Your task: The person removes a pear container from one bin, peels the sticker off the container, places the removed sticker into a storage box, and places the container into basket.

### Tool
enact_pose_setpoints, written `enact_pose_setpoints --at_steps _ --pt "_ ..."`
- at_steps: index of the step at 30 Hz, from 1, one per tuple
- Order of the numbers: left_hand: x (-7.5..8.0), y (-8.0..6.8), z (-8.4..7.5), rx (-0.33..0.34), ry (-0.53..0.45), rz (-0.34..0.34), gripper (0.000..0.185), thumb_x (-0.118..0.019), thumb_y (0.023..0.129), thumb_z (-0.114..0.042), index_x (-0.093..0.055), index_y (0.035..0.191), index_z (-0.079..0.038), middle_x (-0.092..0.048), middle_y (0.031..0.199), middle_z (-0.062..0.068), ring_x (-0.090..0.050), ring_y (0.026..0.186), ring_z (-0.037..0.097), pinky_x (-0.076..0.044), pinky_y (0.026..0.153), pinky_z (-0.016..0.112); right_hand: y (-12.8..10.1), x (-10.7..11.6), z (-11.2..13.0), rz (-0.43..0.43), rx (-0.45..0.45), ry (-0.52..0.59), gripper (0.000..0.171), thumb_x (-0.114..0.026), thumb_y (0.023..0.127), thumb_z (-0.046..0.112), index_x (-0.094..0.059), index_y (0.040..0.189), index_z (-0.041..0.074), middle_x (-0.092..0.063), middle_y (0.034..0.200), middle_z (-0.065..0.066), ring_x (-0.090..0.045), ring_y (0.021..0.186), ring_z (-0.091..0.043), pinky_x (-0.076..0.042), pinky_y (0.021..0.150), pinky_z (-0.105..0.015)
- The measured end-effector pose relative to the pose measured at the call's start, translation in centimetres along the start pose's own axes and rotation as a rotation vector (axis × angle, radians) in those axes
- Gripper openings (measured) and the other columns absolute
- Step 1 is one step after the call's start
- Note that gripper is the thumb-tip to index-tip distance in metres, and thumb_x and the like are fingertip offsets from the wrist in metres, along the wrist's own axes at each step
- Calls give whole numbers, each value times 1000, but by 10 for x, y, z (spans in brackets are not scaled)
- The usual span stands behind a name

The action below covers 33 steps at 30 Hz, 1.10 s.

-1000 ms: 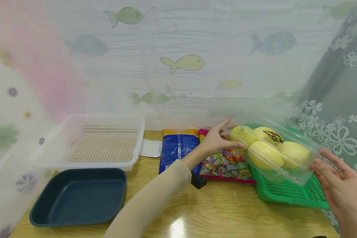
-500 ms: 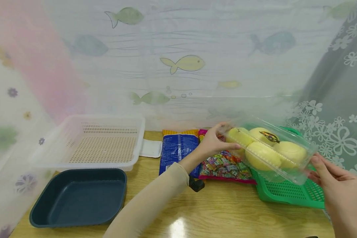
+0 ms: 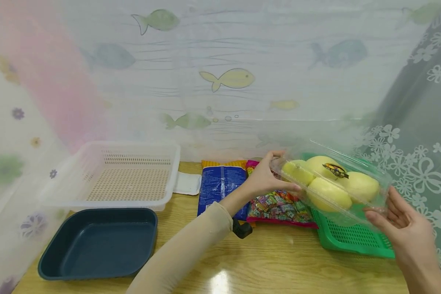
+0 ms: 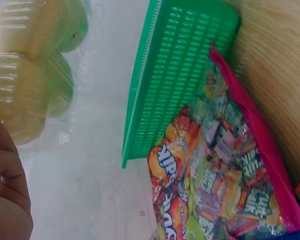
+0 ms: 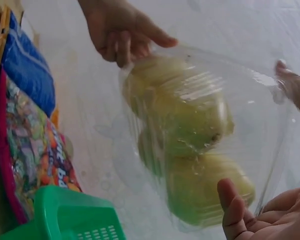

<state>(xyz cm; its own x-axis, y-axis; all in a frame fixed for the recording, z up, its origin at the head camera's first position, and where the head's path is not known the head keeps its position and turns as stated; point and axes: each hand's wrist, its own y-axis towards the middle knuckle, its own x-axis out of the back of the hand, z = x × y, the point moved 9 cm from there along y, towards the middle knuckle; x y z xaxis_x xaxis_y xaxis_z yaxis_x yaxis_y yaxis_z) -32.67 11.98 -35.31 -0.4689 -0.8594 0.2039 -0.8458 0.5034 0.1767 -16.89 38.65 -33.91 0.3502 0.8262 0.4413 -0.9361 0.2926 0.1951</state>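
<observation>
A clear plastic box (image 5: 260,125) with several pale yellow-green round fruits (image 3: 328,194) in it is held in the air, tilted, above the green basket (image 3: 334,243). A small dark printed sticker shows on one fruit. My left hand (image 3: 262,179) grips the box's left end, thumb on the near side. At the right end my right hand (image 3: 408,220) holds the box with thumb and fingers. In the right wrist view both hands appear at opposite ends of the box. The left wrist view catches only part of the left fingers (image 4: 5,185) beside the box.
A candy bag (image 3: 279,208) lies left of the green basket, beside a blue packet (image 3: 222,183). Next to that is a small white object (image 3: 187,183). On the left stand a white perforated basket (image 3: 114,203) and a dark blue tub (image 3: 103,245). A patterned curtain hangs behind.
My right hand has moved a little left and its thumb now lies along the near side of the box. The box has shifted only slightly, still held by both hands.
</observation>
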Motion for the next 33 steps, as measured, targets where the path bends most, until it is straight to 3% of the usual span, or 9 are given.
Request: enact_pose_setpoints --at_steps 7,10,12,14,17,19,24,28,33 --pt "-4 -4 0 35 -15 30 113 -93 85 -24 -20 171 -29 -32 173 1 -62 131 39 -62 90 37 -3 -2 5 5 27 -82 83 -64 108 12 -9 170 18 -3 174 17 -9 161 -3 -29 111 -1" --pt "-7 -6 -3 15 6 35 115 -92 86 -25 -16 172 -30 -26 175 -6 -51 145 23 -57 95 26 -2 0 8 -25 74 -90 75 -61 109 13 -16 169 13 -8 176 10 -20 157 1 -32 109 -1" --pt "-9 -7 -6 -12 -40 47 112 -92 86 -21 -20 172 -27 -27 174 -8 -60 134 17 -59 91 25 -1 1 13 -62 124 -96 70 -59 109 11 -21 168 9 -14 176 4 -35 149 8 -34 107 -2" --pt "-10 -7 -9 -26 -81 46 111 -92 86 -19 -21 172 -26 -26 175 -8 -64 125 11 -59 88 22 -1 2 17 -116 168 -90 65 -59 109 9 -27 166 7 -43 167 0 -50 135 12 -39 103 -2" --pt "-11 -7 -11 -25 -134 41 110 -91 86 -16 -21 171 -25 -24 175 -9 -68 112 8 -60 85 24 0 4 21 -194 199 -78 59 -59 109 8 -35 164 9 -69 132 15 -61 112 16 -45 93 -1" --pt "-10 -7 -11 -6 -135 31 112 -91 87 -17 -18 172 -25 -20 176 -8 -66 120 9 -59 88 23 0 3 21 -213 195 -49 58 -60 109 7 -38 162 9 -69 130 17 -62 115 13 -45 92 -1" --pt "-9 -8 -8 30 -64 27 117 -93 85 -23 -16 172 -29 -18 176 -12 -37 154 15 -52 101 22 0 -1 15 -195 103 45 73 -72 99 -1 -38 163 10 -40 169 -1 -63 119 10 -48 90 -3" --pt "-10 -12 -5 34 -3 -10 116 -96 82 -27 -21 171 -33 -25 174 -13 -34 156 19 -54 101 27 0 -5 10 -196 28 -19 85 -79 96 3 -33 166 19 -48 164 10 -61 102 17 -48 84 -1" --pt "-8 -24 -7 26 66 -57 116 -97 80 -33 -24 171 -30 -29 173 -11 -38 155 21 -50 112 41 -1 -10 2 -129 34 89 87 -76 98 3 -27 168 18 -55 152 21 -64 98 13 -48 83 -1"
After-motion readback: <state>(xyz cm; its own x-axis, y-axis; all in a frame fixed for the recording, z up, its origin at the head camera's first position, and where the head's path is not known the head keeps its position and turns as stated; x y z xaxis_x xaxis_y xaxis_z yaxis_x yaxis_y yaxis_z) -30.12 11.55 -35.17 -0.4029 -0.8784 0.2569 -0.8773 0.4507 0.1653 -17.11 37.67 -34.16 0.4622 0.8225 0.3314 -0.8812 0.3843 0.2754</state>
